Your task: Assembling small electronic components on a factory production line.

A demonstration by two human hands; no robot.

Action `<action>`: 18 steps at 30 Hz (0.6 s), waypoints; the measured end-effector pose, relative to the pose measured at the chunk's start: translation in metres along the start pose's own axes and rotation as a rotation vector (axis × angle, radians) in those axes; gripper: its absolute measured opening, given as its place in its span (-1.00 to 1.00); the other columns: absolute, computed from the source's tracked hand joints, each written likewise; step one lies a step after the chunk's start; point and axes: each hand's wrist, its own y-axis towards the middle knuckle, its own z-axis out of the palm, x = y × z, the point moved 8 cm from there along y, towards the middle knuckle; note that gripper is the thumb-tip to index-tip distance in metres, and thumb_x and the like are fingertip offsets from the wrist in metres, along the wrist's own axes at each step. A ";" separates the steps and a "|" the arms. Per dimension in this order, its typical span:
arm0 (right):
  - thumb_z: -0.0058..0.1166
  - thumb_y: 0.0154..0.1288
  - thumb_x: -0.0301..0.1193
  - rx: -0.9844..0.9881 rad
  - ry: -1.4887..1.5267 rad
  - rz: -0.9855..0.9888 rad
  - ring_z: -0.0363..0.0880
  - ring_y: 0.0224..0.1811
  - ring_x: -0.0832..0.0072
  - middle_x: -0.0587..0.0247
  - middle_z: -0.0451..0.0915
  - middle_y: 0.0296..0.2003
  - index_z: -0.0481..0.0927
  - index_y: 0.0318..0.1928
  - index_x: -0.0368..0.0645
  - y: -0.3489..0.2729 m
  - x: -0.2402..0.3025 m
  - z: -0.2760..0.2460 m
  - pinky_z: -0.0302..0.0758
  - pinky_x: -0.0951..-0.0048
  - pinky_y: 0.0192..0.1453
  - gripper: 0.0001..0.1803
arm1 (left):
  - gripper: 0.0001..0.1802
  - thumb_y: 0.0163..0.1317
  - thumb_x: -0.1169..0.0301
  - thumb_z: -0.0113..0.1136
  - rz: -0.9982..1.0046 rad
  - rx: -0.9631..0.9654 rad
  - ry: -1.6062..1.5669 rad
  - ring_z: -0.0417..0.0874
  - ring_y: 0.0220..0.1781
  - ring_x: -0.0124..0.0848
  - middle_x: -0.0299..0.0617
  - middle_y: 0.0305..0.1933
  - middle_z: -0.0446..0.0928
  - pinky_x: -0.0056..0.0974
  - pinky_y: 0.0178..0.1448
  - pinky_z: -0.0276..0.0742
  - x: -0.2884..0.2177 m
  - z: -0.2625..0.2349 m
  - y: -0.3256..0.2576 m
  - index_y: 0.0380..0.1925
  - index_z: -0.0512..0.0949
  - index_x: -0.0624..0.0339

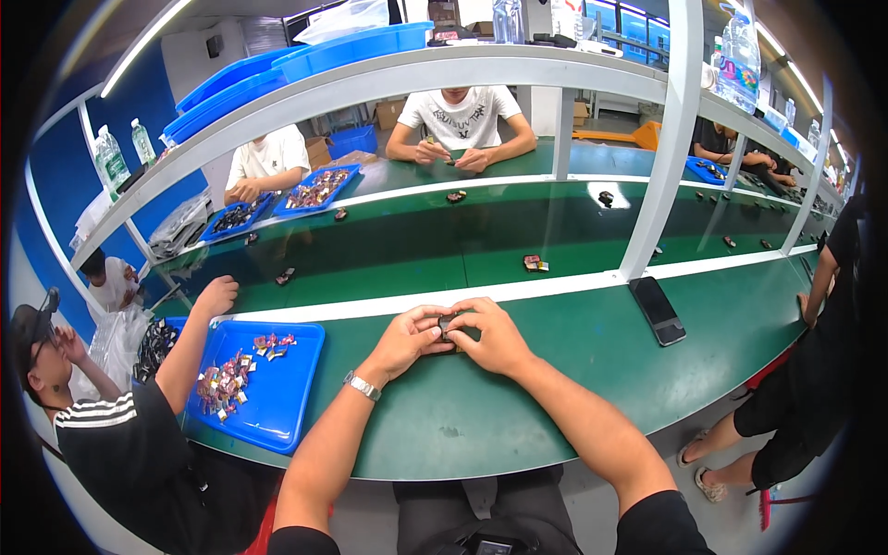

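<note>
My left hand and my right hand meet above the green bench, both closed on one small dark part. The fingers cover most of it, so I cannot tell its exact kind. My left wrist wears a metal watch. Left of my hands, a blue tray holds a pile of small red, black and yellowish pieces. Beyond my hands, a small red and black piece lies on the green conveyor belt.
A black phone lies by the white metal post at right. A co-worker sits close on my left, an arm reaching toward the belt. Across it, another person handles a small part. A shelf with blue trays spans above.
</note>
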 end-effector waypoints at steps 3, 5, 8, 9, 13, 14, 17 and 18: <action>0.25 0.17 -0.43 -0.077 0.011 0.020 0.51 0.11 0.23 0.22 0.60 -0.04 0.71 -0.26 -0.11 -0.002 0.001 0.000 0.47 0.25 0.20 -0.88 | -0.64 0.39 0.50 0.10 -0.006 -0.044 -0.016 0.61 0.15 -0.33 -0.13 0.10 0.54 -0.15 0.24 0.62 0.000 -0.001 0.001 0.17 0.41 0.24; 0.25 0.17 -0.43 -0.086 -0.004 0.026 0.51 0.12 0.23 0.21 0.60 -0.04 0.72 -0.26 -0.11 -0.002 0.003 -0.002 0.47 0.25 0.20 -0.88 | -0.64 0.40 0.50 0.09 0.006 -0.025 -0.031 0.62 0.13 -0.32 -0.12 0.09 0.55 -0.14 0.23 0.62 -0.002 0.001 0.001 0.17 0.40 0.25; 0.25 0.17 -0.43 -0.095 0.011 0.023 0.51 0.13 0.23 0.21 0.59 -0.02 0.72 -0.27 -0.10 -0.002 0.003 -0.003 0.46 0.26 0.21 -0.89 | -0.65 0.40 0.50 0.08 0.032 -0.027 -0.024 0.62 0.12 -0.32 -0.11 0.09 0.55 -0.14 0.22 0.63 -0.002 0.001 0.002 0.16 0.40 0.26; 0.25 0.17 -0.43 -0.091 0.044 0.016 0.50 0.14 0.22 0.20 0.59 -0.02 0.72 -0.27 -0.09 -0.002 0.002 -0.002 0.46 0.26 0.22 -0.89 | -0.66 0.40 0.50 0.08 0.045 -0.043 -0.014 0.62 0.12 -0.31 -0.10 0.08 0.56 -0.13 0.22 0.63 -0.002 0.000 0.001 0.15 0.39 0.27; 0.26 0.16 -0.42 -0.053 0.057 0.001 0.51 0.14 0.23 0.22 0.60 0.00 0.73 -0.27 -0.08 -0.002 0.002 -0.003 0.45 0.25 0.23 -0.88 | -0.70 0.40 0.53 0.03 0.062 -0.099 0.032 0.63 0.10 -0.30 -0.06 0.06 0.54 -0.13 0.19 0.66 -0.001 0.003 0.001 0.12 0.38 0.30; 0.26 0.16 -0.42 -0.053 0.052 -0.008 0.51 0.14 0.23 0.22 0.60 0.00 0.73 -0.27 -0.08 -0.001 0.004 -0.004 0.45 0.25 0.23 -0.88 | -0.70 0.40 0.53 0.03 0.072 -0.099 0.032 0.63 0.10 -0.30 -0.06 0.06 0.54 -0.13 0.19 0.66 -0.002 0.005 0.001 0.12 0.38 0.30; 0.26 0.14 -0.42 -0.126 -0.010 0.025 0.52 0.11 0.23 0.26 0.61 -0.03 0.73 -0.28 -0.08 -0.004 0.000 -0.007 0.46 0.24 0.20 -0.88 | -0.71 0.41 0.55 -0.01 0.079 -0.092 0.013 0.62 0.11 -0.30 -0.06 0.07 0.53 -0.12 0.20 0.65 -0.003 0.006 0.001 0.11 0.37 0.31; 0.26 0.14 -0.42 -0.134 -0.021 0.020 0.52 0.10 0.23 0.26 0.61 -0.03 0.73 -0.28 -0.08 -0.005 0.000 -0.005 0.47 0.25 0.19 -0.89 | -0.70 0.43 0.53 0.00 0.074 -0.080 0.019 0.62 0.10 -0.33 -0.08 0.07 0.53 -0.16 0.19 0.65 -0.001 0.006 0.001 0.13 0.38 0.29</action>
